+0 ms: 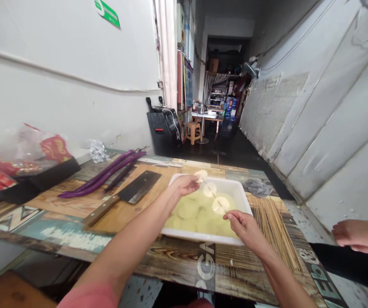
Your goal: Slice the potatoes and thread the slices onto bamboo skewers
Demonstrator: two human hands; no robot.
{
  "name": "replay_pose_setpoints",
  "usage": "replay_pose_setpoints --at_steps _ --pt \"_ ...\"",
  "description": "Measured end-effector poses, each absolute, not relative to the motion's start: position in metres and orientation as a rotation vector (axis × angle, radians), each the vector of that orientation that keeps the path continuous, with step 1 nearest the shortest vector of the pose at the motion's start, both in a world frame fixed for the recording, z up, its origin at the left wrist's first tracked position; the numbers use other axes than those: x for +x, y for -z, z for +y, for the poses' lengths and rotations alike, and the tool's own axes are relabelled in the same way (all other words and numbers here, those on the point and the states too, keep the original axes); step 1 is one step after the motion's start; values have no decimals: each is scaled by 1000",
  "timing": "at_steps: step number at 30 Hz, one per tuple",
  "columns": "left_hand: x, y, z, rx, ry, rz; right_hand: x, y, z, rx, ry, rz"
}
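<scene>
My left hand (185,185) pinches a pale potato slice (201,175) over the far edge of a white rectangular tub (203,236). My right hand (243,225) is closed on the near end of a thin bamboo skewer (214,195) that runs up toward the left hand. Two more round slices (220,204) are threaded on the skewer. The tub holds several potato slices in water.
A cleaver (124,196) lies on a wooden board left of the tub, with long purple eggplants (105,174) beyond it. A bundle of bamboo skewers (272,224) lies right of the tub. Another person's hand (360,236) shows at the right edge. Red-printed bags (26,156) sit far left.
</scene>
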State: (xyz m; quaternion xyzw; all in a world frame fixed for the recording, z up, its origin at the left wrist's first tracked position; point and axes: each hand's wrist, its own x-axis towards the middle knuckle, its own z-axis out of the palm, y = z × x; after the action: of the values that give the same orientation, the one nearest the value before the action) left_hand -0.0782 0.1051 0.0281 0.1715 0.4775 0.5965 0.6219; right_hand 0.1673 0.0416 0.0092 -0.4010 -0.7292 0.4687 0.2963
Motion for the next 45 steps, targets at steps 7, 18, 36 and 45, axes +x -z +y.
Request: replay_pose_setpoints --at_steps 7,18,36,45 --pt "-71 -27 103 538 -1487 1193 166 -8 44 -1085 -1236 -1938" --pt "-71 -24 103 732 -1472 1261 167 -6 46 -1113 -1262 -1890" --pt "-57 -30 96 859 -1454 1257 166 0 47 -1114 -1068 -1900" --pt "-67 -30 95 714 -1282 1229 166 0 45 -1124 -958 -1936"
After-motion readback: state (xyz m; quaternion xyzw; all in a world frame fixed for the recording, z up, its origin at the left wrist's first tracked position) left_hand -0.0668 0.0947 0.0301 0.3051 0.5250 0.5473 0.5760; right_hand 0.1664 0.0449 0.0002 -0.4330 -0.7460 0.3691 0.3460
